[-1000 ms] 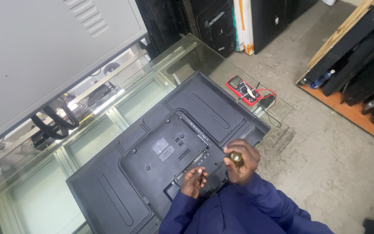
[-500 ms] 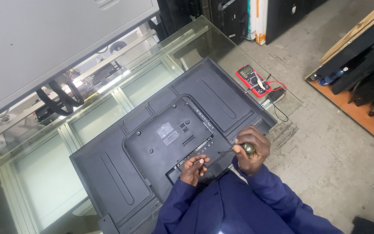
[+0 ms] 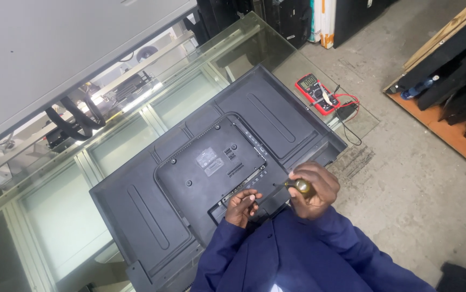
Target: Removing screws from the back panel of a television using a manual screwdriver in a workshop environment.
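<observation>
— What's lying on the glass-topped counter (image 3: 71, 216)?

— A flat television (image 3: 211, 167), face down — matte black plastic back, ribbed panels, raised centre plate. At two o'clock from it sits a red multimeter (image 3: 315, 93) with coiled leads.

— And the hands?

— At five o'clock on the set. The right hand (image 3: 313, 189) is wrapped around a screwdriver (image 3: 296, 186), amber handle; the left hand (image 3: 242, 205) has its fingers curled, pinching at the tip by the back cover.
</observation>
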